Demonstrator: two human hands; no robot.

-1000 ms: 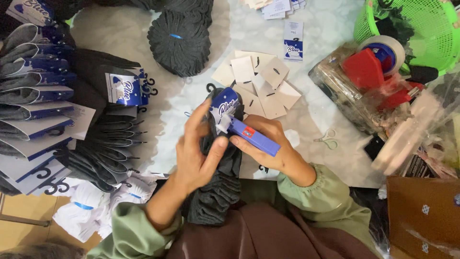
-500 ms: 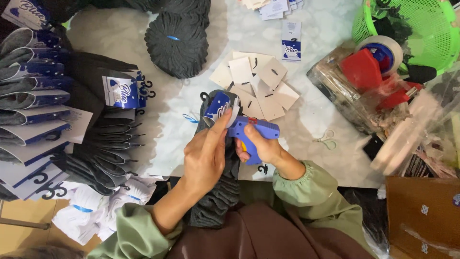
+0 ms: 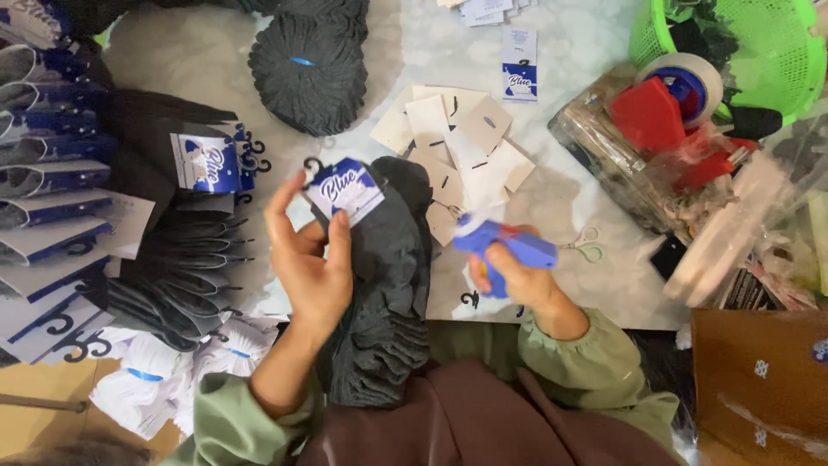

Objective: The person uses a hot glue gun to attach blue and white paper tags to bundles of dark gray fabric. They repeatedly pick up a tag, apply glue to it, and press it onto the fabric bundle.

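socks (image 3: 384, 285), a dark soft bundle draping limp from bench (image 3: 595, 52) edge to lap, look light and floppy, best gripped at the stiff blue header card (image 3: 345, 188), where the left hand (image 3: 310, 259) pinches closed. right hand (image 3: 517, 276) is wrapped around a blue tagging gun (image 3: 504, 246), just beside them; loose cream cards (image 3: 448, 142), small scissors (image 3: 586, 246) crowd nearby.

I am noting a pale marbled tabletop (image 3: 595, 52) bearing blank card tags (image 3: 448, 138), small scissors (image 3: 585, 246), a round dark sock bundle (image 3: 309, 73) and a green basket (image 3: 759, 52).
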